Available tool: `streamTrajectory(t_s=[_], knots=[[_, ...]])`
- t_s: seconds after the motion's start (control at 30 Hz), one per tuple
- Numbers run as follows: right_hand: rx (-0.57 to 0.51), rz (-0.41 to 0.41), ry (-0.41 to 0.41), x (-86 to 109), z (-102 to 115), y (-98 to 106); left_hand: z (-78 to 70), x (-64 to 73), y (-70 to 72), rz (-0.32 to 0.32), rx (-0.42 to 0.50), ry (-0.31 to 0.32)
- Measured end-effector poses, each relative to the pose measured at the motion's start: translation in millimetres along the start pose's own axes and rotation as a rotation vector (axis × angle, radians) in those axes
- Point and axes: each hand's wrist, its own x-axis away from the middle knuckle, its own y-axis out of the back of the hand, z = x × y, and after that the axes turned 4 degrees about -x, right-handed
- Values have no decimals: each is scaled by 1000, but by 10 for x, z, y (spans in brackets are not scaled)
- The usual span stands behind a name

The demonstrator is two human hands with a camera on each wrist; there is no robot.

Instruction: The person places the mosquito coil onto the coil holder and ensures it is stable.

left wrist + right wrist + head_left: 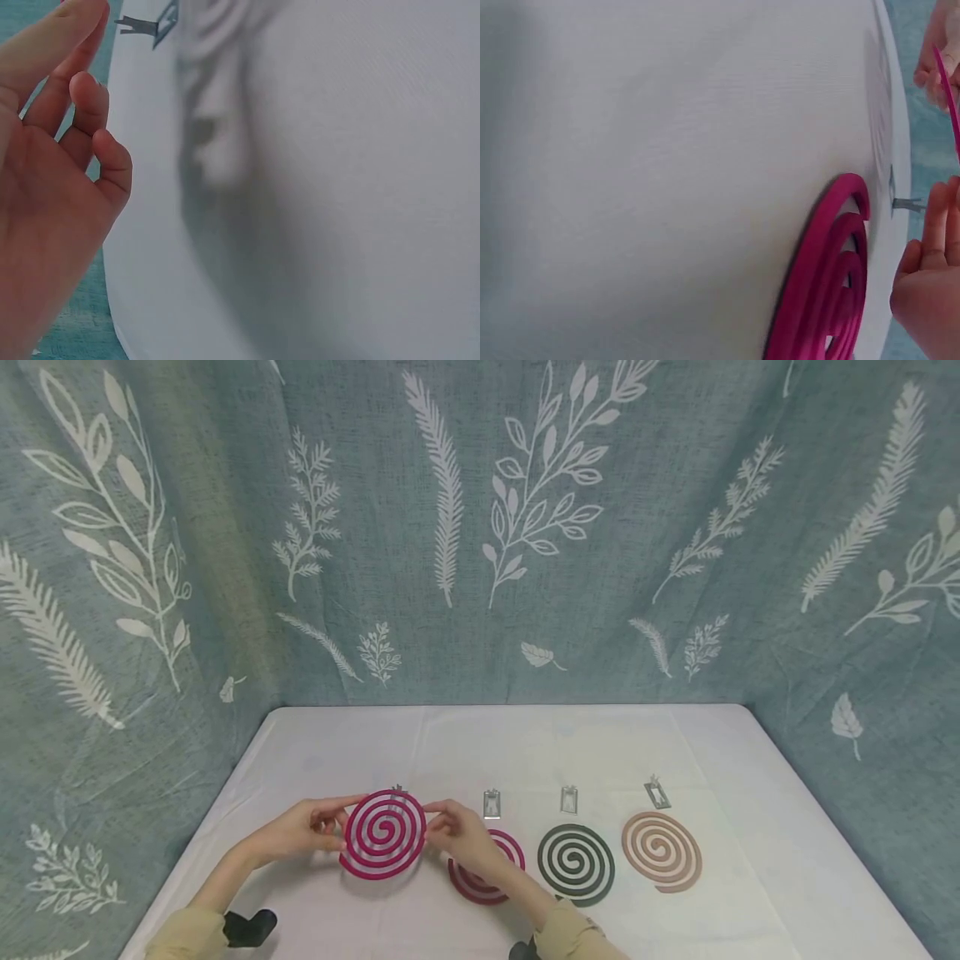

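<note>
Raised magenta spiral (384, 832) between left grip (298, 832), right grip (467, 841); opposite edges pinched.

Beige sleeves (183, 935), creased; black wrist mounts (251, 929) — rounded

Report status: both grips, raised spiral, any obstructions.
Left-hand grip and right-hand grip holding opposite edges of flat magenta spiral coil. Coil raised off white cloth-covered table. No obstruction visible; small silver-coloured frame partly behind coil.

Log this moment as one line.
left hand: holds flat magenta spiral coil by left edge; right hand: holds right edge; coil: raised above white table
</note>
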Motion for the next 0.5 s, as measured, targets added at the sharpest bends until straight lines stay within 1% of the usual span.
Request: streamTrajectory(t_s=[0.13, 0.2, 0.27, 0.37, 0.43, 0.5], knots=[[-8, -19, -5, -12, 42, 13, -34, -13, 5, -29, -8, 6], [-25, -16, -7, -14, 67, 20, -44, -19, 10, -37, -11, 3], [-38, -6, -10, -8, 100, 28, -55, -26, 16, -44, -14, -12], [-44, 16, -1, 0, 149, 46, -60, -44, 29, -47, -6, -49], [-36, 26, 21, -1, 175, 60, -80, -57, 39, -52, 3, -65], [-25, 29, 53, -9, 193, 73, -108, -66, 51, -61, 13, -65]])
